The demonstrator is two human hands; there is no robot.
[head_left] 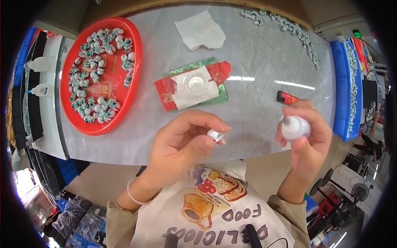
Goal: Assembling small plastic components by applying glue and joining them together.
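Currently white piece (215, 135) in left hand (178, 141), bottle (296, 128) in right hand (316, 138).

Bright, even light, white glare streaks across the tabletop (260, 109); fisheye-bent edges, black corners

Place: a workshop for small handwork
Grey worktable (264, 53): small matching pieces (295, 29) spread along its far edge
Red tray (138, 62): dozens more alike
Blue bin (340, 120): another batch
Lower left: dark bundles (78, 221) in clear wrapping
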